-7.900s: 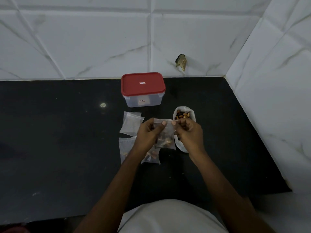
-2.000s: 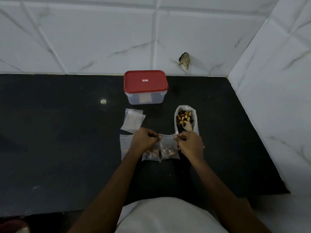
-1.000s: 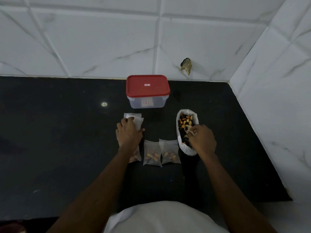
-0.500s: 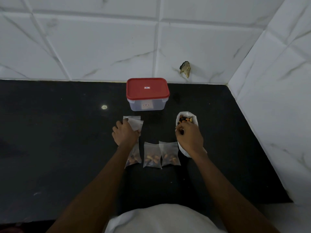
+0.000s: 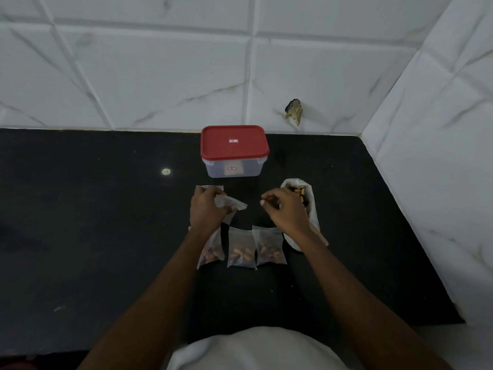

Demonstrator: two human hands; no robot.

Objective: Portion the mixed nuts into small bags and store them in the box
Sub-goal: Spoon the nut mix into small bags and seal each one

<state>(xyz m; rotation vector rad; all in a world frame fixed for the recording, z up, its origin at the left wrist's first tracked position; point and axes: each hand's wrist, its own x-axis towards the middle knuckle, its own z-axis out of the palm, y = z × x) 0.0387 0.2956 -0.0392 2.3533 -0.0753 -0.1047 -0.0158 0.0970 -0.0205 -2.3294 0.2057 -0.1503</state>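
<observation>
Half a second ago the left hand [image 5: 206,210] lay flat on the stack of empty bags [image 5: 209,187]. Now it has lifted one empty small bag [image 5: 232,203] clear of the stack, pinching it in curled fingers so that the limp, crumpled bag juts out to the right. The right hand [image 5: 288,212] was then dipped in the mouth of the large bag [image 5: 312,209]. It has since come out and moved left towards the empty bag, with a gap still between the two hands. Its fingers are curled with the tips drawn together, and I cannot tell whether they hold anything.

The mixed nuts [image 5: 296,190] show orange, tan and dark in the large bag's open mouth, on the right of the black desk [image 5: 106,222]. Three filled bags lie where they were, side by side in a row in front of the person: the left one [image 5: 212,253] is partly under the left forearm, and the middle one [image 5: 241,252] and the right one [image 5: 269,249] are in plain sight. Each is cloudy and clear, with brown nuts settled at its near end.

The box [image 5: 234,168] stands at the back near the tiled wall [image 5: 160,76], clear-sided, its red lid [image 5: 234,141] still on.
</observation>
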